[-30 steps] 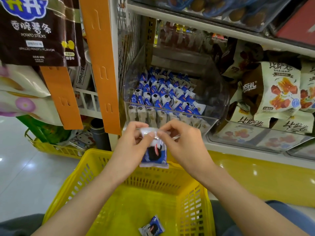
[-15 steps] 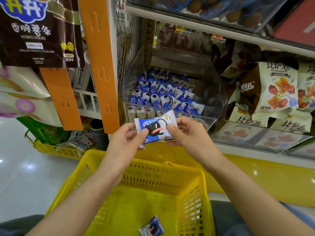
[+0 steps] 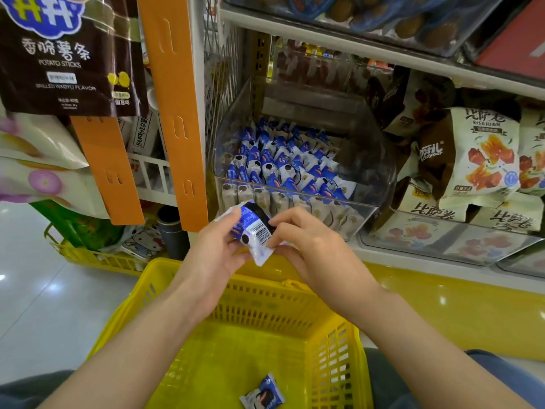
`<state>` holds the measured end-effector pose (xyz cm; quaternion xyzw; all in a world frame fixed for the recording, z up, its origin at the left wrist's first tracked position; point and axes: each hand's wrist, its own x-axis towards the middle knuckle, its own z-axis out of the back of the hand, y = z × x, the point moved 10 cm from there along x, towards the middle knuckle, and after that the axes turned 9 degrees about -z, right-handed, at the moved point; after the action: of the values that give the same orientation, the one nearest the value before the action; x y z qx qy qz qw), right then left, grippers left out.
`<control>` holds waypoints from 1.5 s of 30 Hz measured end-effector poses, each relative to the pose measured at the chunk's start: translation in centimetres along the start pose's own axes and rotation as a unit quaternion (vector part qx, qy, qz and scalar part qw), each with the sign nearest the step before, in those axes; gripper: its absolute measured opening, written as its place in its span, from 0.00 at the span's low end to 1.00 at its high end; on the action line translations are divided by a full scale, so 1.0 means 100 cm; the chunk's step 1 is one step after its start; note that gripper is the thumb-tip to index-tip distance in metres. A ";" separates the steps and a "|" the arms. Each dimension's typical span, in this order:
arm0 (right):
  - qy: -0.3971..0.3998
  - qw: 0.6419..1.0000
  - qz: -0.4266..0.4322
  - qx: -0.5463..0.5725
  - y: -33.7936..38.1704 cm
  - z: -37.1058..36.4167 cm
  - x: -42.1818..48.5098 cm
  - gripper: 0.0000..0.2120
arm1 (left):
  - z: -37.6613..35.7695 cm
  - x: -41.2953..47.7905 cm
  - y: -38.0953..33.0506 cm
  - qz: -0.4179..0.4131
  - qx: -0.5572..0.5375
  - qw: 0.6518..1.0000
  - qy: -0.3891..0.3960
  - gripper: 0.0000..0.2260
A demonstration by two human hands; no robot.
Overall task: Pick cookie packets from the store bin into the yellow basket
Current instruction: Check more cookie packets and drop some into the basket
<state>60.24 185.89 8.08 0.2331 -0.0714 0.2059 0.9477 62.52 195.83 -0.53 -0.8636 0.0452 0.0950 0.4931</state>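
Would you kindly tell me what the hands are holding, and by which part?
Both hands hold one blue-and-white cookie packet above the yellow basket's far rim: the left hand pinches its left edge, the right hand its right edge.

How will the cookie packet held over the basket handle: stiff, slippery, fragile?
Probably light: the cookie packet is held by fingertips of the left hand and right hand. Its glossy film looks slippery; the flat sealed end likely flops. The cookie inside may crack if squeezed.
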 end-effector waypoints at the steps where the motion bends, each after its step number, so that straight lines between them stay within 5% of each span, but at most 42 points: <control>1: 0.018 0.999 -0.006 0.025 -0.002 -0.004 0.000 0.07 | 0.003 0.000 -0.001 -0.011 0.029 0.999 -0.015 0.15; 5: 0.012 0.984 -0.093 0.150 -0.017 -0.007 0.002 0.17 | 0.009 -0.001 -0.008 -0.050 0.125 0.990 -0.041 0.10; 13: 0.046 0.876 -0.290 0.382 -0.052 -0.024 0.002 0.07 | -0.014 -0.007 0.001 -0.042 0.217 0.972 0.084 0.10; 19: -0.012 0.934 -0.222 0.278 -0.043 -0.008 0.004 0.03 | -0.017 -0.009 -0.011 -0.106 0.237 0.962 0.084 0.11; 25: -0.066 0.998 -0.006 0.013 0.006 0.007 -0.003 0.07 | -0.009 -0.008 -0.007 -0.083 0.251 0.963 0.051 0.13; 31: -0.122 0.958 -0.170 0.198 -0.038 0.021 0.001 0.07 | -0.015 -0.011 -0.005 -0.092 0.293 0.949 0.065 0.19; 35: -0.125 0.938 -0.231 0.224 -0.056 0.018 0.000 0.11 | -0.019 -0.013 -0.020 -0.188 0.411 0.891 0.039 0.28; 40: -0.116 0.936 -0.251 0.219 -0.060 0.014 -0.001 0.11 | -0.031 -0.021 -0.026 -0.252 0.492 0.830 0.079 0.21; 43: -0.103 0.935 -0.244 0.237 -0.057 0.010 0.001 0.09 | -0.031 -0.019 -0.024 -0.250 0.490 0.830 0.087 0.26; 45: -0.083 0.928 -0.241 0.270 -0.055 0.006 0.003 0.05 | -0.028 -0.014 -0.022 -0.220 0.444 0.864 0.086 0.26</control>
<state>62.85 181.31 6.38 0.5064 -0.0334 -0.0378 0.8608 61.82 194.56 3.03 -0.5453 -0.0665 -0.1212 0.8267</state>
